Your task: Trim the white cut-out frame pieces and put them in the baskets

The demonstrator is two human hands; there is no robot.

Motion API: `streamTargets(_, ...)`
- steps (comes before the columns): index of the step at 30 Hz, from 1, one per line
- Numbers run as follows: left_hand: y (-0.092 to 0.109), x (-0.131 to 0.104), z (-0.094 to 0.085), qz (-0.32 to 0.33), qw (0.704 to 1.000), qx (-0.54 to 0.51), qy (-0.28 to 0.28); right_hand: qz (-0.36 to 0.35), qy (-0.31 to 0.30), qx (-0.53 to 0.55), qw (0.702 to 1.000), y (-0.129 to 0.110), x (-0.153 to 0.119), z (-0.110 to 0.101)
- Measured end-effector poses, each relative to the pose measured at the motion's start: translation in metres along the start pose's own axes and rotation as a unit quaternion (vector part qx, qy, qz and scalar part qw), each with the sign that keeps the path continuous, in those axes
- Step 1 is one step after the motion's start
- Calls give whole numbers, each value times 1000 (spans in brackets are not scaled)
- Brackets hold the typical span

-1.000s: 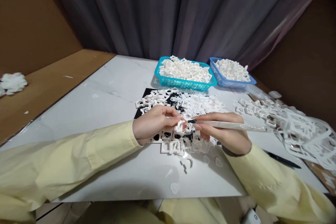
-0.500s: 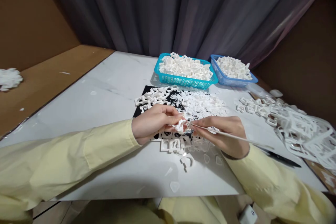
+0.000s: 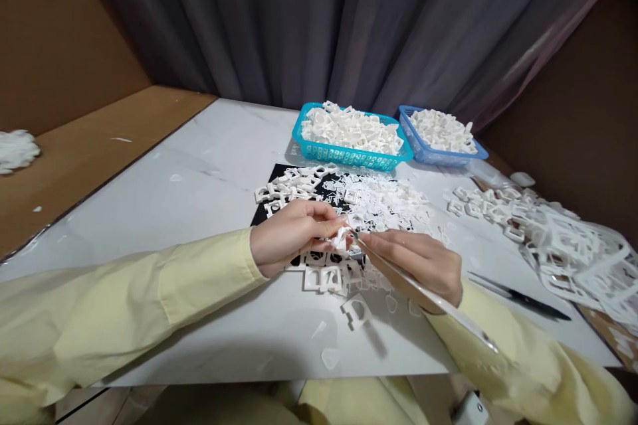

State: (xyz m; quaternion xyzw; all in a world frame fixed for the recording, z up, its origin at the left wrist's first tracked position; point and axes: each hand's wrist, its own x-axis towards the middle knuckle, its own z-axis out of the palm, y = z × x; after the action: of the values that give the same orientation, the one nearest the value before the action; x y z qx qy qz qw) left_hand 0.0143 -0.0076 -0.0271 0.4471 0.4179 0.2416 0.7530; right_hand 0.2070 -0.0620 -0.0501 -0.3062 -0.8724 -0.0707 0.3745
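My left hand [image 3: 294,232] pinches a small white plastic part [image 3: 341,239] between thumb and fingers, over the front of a black mat [image 3: 261,214]. My right hand [image 3: 423,262] is closed around a thin, long-handled tool [image 3: 438,303], whose tip meets the white part. The handle slants down to the right across my wrist. Square white parts with round holes [image 3: 321,277] lie just below my hands. Behind them, small white scraps [image 3: 379,196] are heaped on the mat, with more white parts [image 3: 294,184] at its left.
A teal basket [image 3: 356,156] and a blue basket [image 3: 443,155], both full of white parts, stand at the back. Black tweezers [image 3: 533,303] lie right of my right hand. White frames [image 3: 583,252] pile up at the right, and a white heap [image 3: 17,151] sits far left.
My right hand has turned, and the tool's handle has swung down toward the front edge. My left hand stays nearly in place with the white part.
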Motion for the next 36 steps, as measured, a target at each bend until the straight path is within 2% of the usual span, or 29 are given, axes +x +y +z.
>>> streamTargets(7, -1, 1, 0, 3, 1000, -11, 1, -49, 1, -94, 994, -1, 7, 3)
streamTargets(12, 2, -1, 2, -6, 1000, -13, 25, -49, -20, -65, 996, 2, 2, 12)
streamTargets(18, 0, 0, 2, -8, 1000, -19, 19, -6, -15, -52, 999, -4, 4, 12)
streamTargets(23, 0, 1, 1, -20, 1000, -21, 9, -44, -30, -65, 996, -3, 0, 15)
streamTargets(28, -1, 1, 1, -8, 1000, -10, 12, -51, -17, -80, 995, -3, -4, 23)
streamTargets(31, -5, 0, 2, -1, 1000, 18, -6, -34, -3, -96, 995, 1, -4, 24)
streamTargets(33, -6, -3, 3, -4, 999, 43, -29, 6, 13, -90, 996, 5, -3, 22)
streamTargets(36, -3, -6, 3, 33, 995, 92, -20, 79, 43, -15, 996, 9, 1, 15)
